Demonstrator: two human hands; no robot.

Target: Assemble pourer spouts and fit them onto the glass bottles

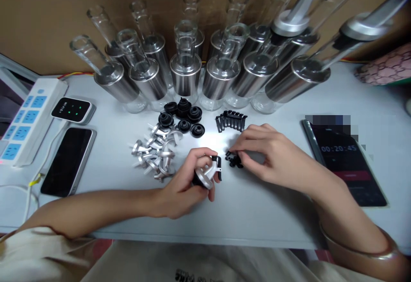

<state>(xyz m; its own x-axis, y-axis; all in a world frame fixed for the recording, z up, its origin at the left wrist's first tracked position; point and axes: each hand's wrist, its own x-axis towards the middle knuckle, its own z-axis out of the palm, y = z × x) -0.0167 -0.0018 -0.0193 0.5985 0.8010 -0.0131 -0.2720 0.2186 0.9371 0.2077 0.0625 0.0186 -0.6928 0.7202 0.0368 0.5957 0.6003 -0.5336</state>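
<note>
My left hand (186,183) grips a silver pour spout with a black cap (208,173) just above the table. My right hand (272,153) rests to its right, fingertips touching a small heap of black plugs (233,160). Left of my left hand lies a pile of silver spouts (154,151). Beyond it sit black rubber gaskets (184,117) and a row of black caps (231,120). Several glass bottles with steel sleeves (186,70) stand along the back; two at the right carry fitted spouts (295,19).
A tablet showing a timer (346,162) lies at the right. On the left are a dark phone (69,160), a small black wifi device (72,110) and a white power strip (28,121). The table's front edge (205,239) is near my body.
</note>
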